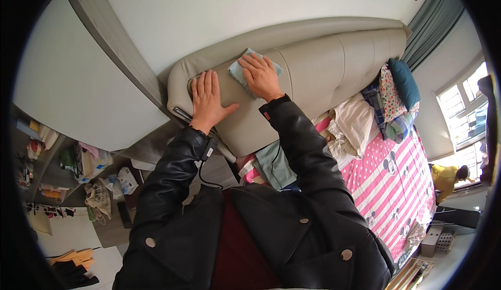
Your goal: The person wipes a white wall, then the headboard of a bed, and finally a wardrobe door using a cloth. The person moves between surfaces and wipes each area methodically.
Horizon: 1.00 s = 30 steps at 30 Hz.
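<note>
My left hand lies flat on the left end of a beige padded headboard, its fingers slightly spread and its thumb pointing right. Nothing is in it. To the right of it, my right hand presses a folded light blue cloth against the same padded surface. The cloth sticks out past the fingers on both sides, while its middle is hidden under the palm. Both wrists wear dark bands over black jacket sleeves.
Below the headboard spreads a bed with a pink-and-white striped sheet. Rumpled beige clothing, a grey-green folded fabric and a teal pillow lie on it. Cluttered shelves stand at left. Another person is near the window.
</note>
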Available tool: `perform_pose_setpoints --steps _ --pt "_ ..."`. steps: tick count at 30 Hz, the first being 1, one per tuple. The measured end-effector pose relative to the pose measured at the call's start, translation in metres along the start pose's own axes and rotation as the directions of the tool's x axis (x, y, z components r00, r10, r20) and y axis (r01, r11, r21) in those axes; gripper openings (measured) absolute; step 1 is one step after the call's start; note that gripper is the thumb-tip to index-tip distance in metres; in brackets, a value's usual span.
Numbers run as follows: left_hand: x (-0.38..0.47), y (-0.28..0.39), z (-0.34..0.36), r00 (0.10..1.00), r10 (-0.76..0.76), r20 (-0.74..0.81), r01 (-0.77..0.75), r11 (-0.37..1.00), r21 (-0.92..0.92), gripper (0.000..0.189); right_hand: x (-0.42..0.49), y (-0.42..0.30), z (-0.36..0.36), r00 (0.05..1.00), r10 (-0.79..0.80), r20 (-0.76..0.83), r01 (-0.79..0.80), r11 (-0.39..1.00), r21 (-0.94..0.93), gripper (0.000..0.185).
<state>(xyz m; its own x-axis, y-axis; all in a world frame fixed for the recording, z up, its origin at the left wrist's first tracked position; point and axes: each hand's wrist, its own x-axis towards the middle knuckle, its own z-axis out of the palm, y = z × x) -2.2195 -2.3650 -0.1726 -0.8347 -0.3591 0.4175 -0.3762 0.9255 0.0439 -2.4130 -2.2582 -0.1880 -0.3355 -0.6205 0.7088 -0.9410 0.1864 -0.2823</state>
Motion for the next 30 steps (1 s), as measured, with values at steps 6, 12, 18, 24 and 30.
perform_pose_setpoints --steps 6,12,18,24,30 --pt "0.001 0.002 -0.002 1.0 -0.004 0.0 0.004 1.0 0.02 0.119 -0.002 0.01 -0.004 0.99 0.017 -0.137 -0.051 0.968 -0.246 0.038" --pt "0.001 0.002 0.0 1.0 0.012 -0.023 -0.011 0.999 0.039 0.119 0.0 -0.001 0.005 0.988 0.092 -0.121 -0.109 0.984 -0.144 0.045" --pt "-0.001 -0.001 0.005 0.998 0.027 -0.057 -0.025 0.999 0.04 0.119 0.002 0.0 0.006 0.982 0.157 -0.102 -0.176 0.96 -0.217 0.048" --pt "-0.002 -0.002 0.006 0.997 0.029 -0.078 -0.027 0.999 0.019 0.116 0.003 0.001 0.013 0.971 0.234 -0.05 -0.239 0.947 -0.215 0.049" --pt "-0.003 -0.003 0.006 0.999 -0.013 -0.029 0.014 1.0 0.007 0.115 -0.006 -0.005 0.015 0.969 0.244 -0.035 -0.245 0.948 -0.204 0.053"
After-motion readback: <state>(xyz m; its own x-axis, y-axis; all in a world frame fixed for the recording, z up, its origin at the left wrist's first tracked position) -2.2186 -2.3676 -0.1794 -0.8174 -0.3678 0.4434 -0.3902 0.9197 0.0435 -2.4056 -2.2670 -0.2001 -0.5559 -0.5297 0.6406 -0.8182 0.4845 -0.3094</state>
